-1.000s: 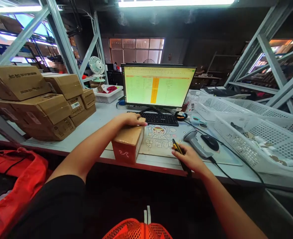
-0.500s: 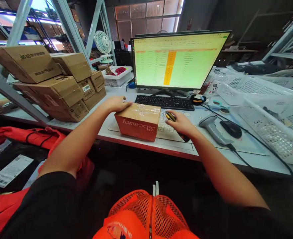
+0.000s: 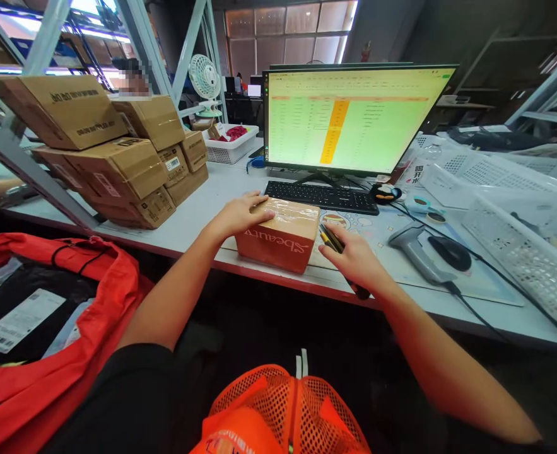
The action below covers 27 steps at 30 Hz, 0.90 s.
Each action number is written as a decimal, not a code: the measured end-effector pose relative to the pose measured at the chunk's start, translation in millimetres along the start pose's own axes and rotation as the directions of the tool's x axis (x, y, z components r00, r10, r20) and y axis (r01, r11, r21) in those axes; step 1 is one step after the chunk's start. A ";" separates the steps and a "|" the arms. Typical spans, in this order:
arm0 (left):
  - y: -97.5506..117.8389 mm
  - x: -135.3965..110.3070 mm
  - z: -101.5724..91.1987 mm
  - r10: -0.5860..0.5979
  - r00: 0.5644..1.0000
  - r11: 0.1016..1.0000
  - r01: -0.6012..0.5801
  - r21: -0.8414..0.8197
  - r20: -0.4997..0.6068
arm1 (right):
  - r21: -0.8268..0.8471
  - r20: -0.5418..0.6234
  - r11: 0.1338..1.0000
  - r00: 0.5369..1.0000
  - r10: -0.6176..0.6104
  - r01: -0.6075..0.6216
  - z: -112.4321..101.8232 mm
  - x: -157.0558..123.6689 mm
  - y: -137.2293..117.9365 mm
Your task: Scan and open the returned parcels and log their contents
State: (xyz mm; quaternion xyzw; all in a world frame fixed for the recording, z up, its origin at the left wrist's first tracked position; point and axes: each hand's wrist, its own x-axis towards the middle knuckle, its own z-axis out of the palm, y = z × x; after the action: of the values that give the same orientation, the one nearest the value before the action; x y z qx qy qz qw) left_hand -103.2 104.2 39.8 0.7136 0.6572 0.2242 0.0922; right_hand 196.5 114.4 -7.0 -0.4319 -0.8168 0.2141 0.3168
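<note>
Red-fronted, the taped carton (image 3: 282,238) sits at twelve o'clock near the table (image 3: 224,188) edge, where our loosely spread left hand (image 3: 241,219) apparently steadies its ten-o'clock end, while our right hand (image 3: 356,253), at three o'clock, grips a yellow-and-black tool (image 3: 330,238), seemingly for ready reach.

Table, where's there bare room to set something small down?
The widest bare patch of table lies between the cartons, keyboard and left hand. Between box and right hand, only a narrow gap shows. The right side is crowded: scanner, mouse, white basket.
</note>
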 end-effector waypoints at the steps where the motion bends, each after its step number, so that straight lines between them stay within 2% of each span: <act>1: -0.6 1.6 -1.0 0.001 1.000 1.000 -0.001 0.005 0.005 | 0.019 0.007 1.000 1.000 0.006 -0.006 1.3 -7.4 -3.0; 4: -0.1 3.6 -1.0 0.001 1.000 1.000 -0.001 0.023 0.013 | 0.052 0.038 0.999 0.999 0.006 -0.008 2.3 -25.7 -6.3; 5: 1.3 2.1 0.6 0.007 1.000 0.999 -0.007 0.039 -0.016 | 0.048 0.048 0.999 0.999 0.002 -0.005 0.0 -29.0 -4.6; 7: 5.7 -5.8 8.1 0.040 0.986 0.996 -0.027 0.080 -0.163 | -0.015 0.037 1.000 0.999 0.014 -0.013 -10.6 -28.9 2.0; 8: 8.4 -11.8 14.5 0.074 0.962 0.994 -0.050 0.099 -0.261 | -0.079 0.005 0.996 1.000 0.028 -0.028 -18.9 -25.0 5.3; 10: 12.5 -25.4 33.5 0.170 0.884 0.984 -0.131 0.120 -0.436 | -0.252 -0.096 0.966 0.995 0.029 -0.053 -39.1 -10.1 6.9; 12: 12.9 -35.7 58.5 0.273 0.788 0.962 -0.237 0.137 -0.552 | -0.431 -0.161 0.902 0.986 -0.050 -0.025 -57.5 12.5 -3.7; 13: 11.3 -38.1 71.4 0.306 0.736 0.951 -0.271 0.153 -0.604 | -0.508 -0.151 0.861 0.983 -0.106 0.014 -63.4 25.5 -14.3; 15: 5.5 -37.3 93.8 0.327 0.652 0.942 -0.284 0.179 -0.684 | -0.629 -0.041 0.766 0.979 -0.202 0.132 -65.1 53.4 -43.1; 17: -1.0 -31.6 108.2 0.322 0.626 0.944 -0.272 0.187 -0.711 | -0.698 0.138 0.663 0.960 -0.245 0.270 -52.8 81.6 -76.1; 19: -5.3 -25.4 114.0 0.318 0.637 0.945 -0.272 0.182 -0.702 | -0.715 0.311 0.570 0.914 -0.260 0.405 -30.3 107.0 -106.1; 21: -6.9 -22.0 114.2 0.325 0.636 0.943 -0.279 0.184 -0.700 | -0.708 0.429 0.499 0.865 -0.260 0.501 -4.4 126.6 -129.3; 25: -5.6 -22.3 111.0 0.355 0.578 0.931 -0.289 0.222 -0.735 | -0.697 0.542 0.423 0.812 -0.218 0.579 33.6 145.2 -156.2; 27: -5.2 -22.7 110.6 0.356 0.585 0.931 -0.284 0.228 -0.729 | -0.703 0.565 0.397 0.802 -0.193 0.590 41.9 147.1 -162.6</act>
State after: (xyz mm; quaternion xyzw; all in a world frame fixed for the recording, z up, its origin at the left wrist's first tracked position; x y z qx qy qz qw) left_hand -59.9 100.6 -64.5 0.6630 0.5042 0.4861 -0.2643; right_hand 11.7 148.0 113.6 -0.2662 -0.9363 -0.2186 -0.0691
